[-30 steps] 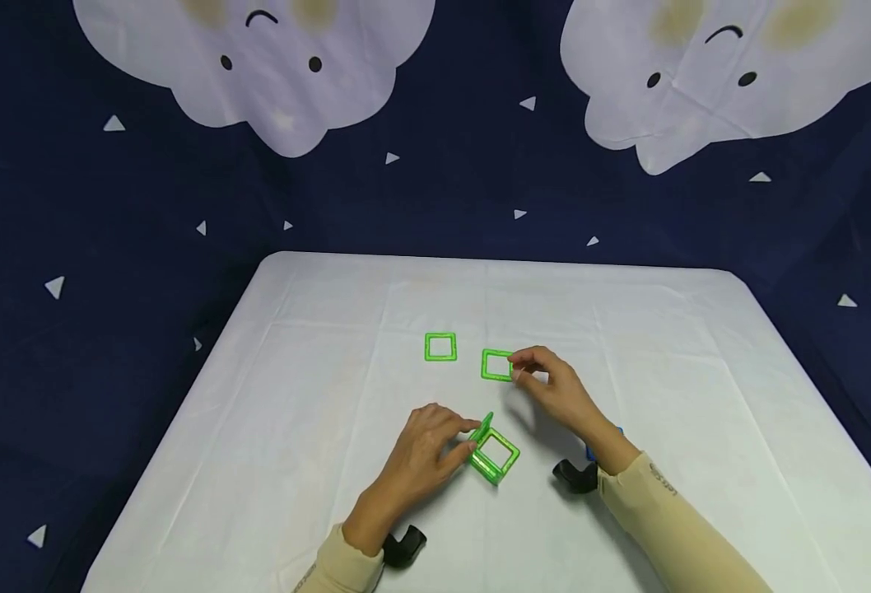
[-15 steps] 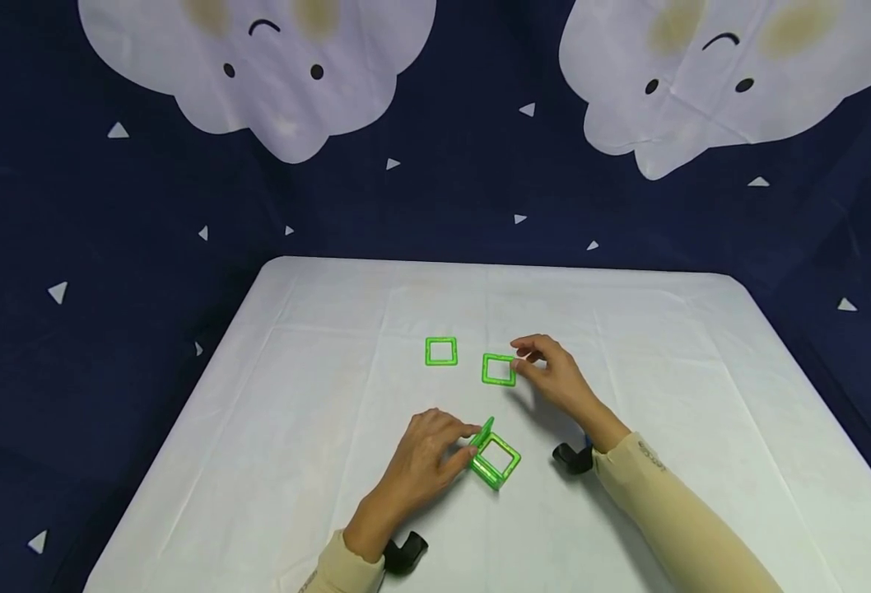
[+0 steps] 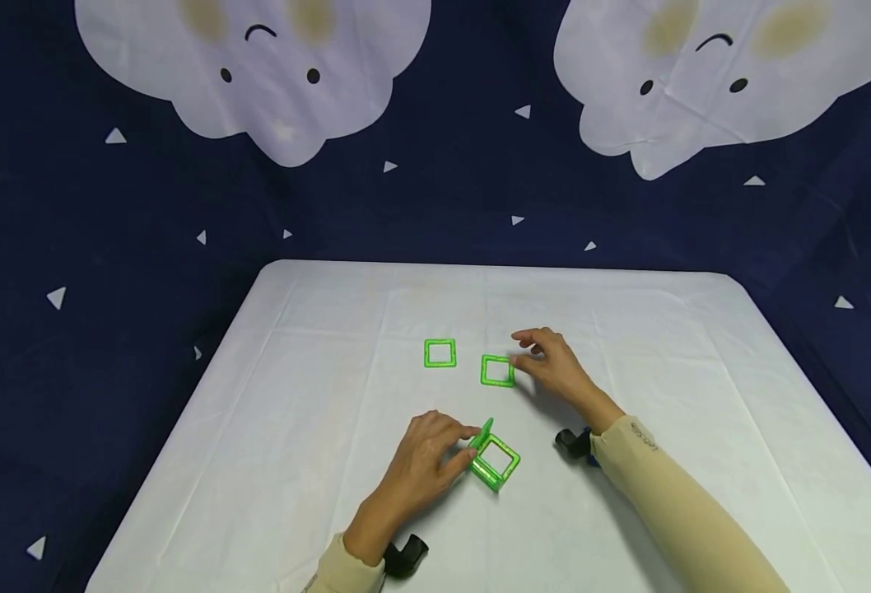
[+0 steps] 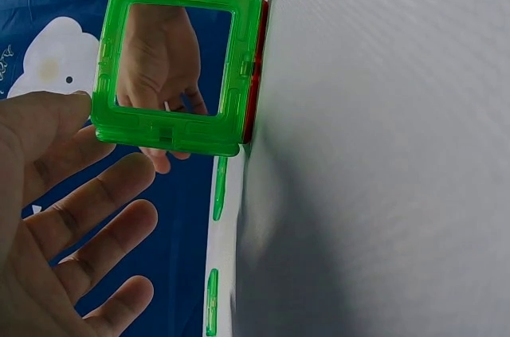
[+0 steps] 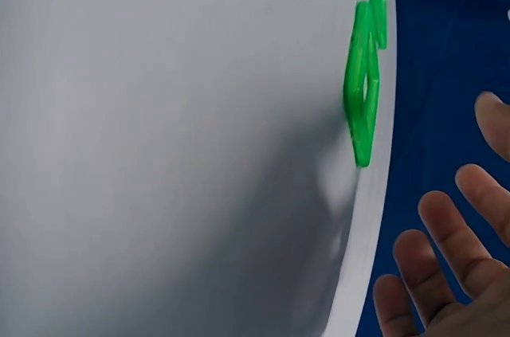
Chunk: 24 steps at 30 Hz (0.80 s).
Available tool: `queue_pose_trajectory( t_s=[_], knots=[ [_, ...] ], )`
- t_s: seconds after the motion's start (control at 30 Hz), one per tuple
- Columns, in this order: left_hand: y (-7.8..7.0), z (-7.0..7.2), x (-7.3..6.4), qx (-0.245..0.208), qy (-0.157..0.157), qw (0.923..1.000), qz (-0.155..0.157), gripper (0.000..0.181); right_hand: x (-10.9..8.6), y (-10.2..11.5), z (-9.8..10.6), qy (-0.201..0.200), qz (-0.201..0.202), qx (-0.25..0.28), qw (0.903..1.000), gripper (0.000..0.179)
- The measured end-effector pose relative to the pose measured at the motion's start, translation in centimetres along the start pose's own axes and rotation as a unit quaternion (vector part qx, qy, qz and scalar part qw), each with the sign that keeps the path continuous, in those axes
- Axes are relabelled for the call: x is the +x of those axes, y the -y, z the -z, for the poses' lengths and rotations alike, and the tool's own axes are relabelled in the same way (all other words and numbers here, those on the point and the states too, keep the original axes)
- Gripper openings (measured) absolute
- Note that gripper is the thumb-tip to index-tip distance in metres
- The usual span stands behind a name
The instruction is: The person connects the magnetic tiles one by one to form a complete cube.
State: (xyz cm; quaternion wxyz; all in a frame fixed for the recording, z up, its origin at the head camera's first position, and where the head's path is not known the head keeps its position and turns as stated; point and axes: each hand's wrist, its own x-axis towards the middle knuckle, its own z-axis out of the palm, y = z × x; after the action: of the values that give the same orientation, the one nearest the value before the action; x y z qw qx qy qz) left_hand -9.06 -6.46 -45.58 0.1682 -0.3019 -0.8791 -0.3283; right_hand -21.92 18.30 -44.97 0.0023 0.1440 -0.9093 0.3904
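Observation:
Two green square magnetic tile frames are joined near the table's front middle: a flat tile (image 3: 508,472) and an upright tile (image 4: 171,139). My left hand (image 3: 424,461) pinches the upright one's edge between thumb and index finger; its other fingers are spread. A red strip (image 4: 256,74) shows along the base in the left wrist view. My right hand (image 3: 557,366) hovers by the right edge of a loose green tile (image 3: 486,371) lying flat. In the right wrist view its fingers (image 5: 454,233) are apart and hold nothing.
Another green tile (image 3: 440,365) lies flat farther back, to the left. A blue thing (image 3: 593,459) is mostly hidden beneath the right sleeve. Black wrist mounts (image 3: 406,557) hang under the wrists. Beyond the white table (image 3: 317,346) hangs a dark blue cloud-print cloth (image 3: 450,222).
My right hand has shifted slightly away from the loose tile, and its fingers have spread. The left hand and the joined tiles stay in place. The head view has tilted slightly.

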Motion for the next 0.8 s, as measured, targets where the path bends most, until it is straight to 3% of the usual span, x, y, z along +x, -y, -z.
queue_pose_trajectory(
  t_s=[0.4, 0.8],
  knots=[
    [0.0, 0.0, 0.0, -0.005, 0.004, 1.0000, 0.004, 0.023, 0.5, -1.1, -0.2, 0.056, -0.036, -0.047, 0.9967, 0.048],
    [0.1, -0.1, 0.0, -0.006, 0.001, 1.0000, 0.001, 0.022, 0.9, -1.3, -0.5, 0.072, -0.023, -0.092, 0.9929, 0.049]
  ],
)
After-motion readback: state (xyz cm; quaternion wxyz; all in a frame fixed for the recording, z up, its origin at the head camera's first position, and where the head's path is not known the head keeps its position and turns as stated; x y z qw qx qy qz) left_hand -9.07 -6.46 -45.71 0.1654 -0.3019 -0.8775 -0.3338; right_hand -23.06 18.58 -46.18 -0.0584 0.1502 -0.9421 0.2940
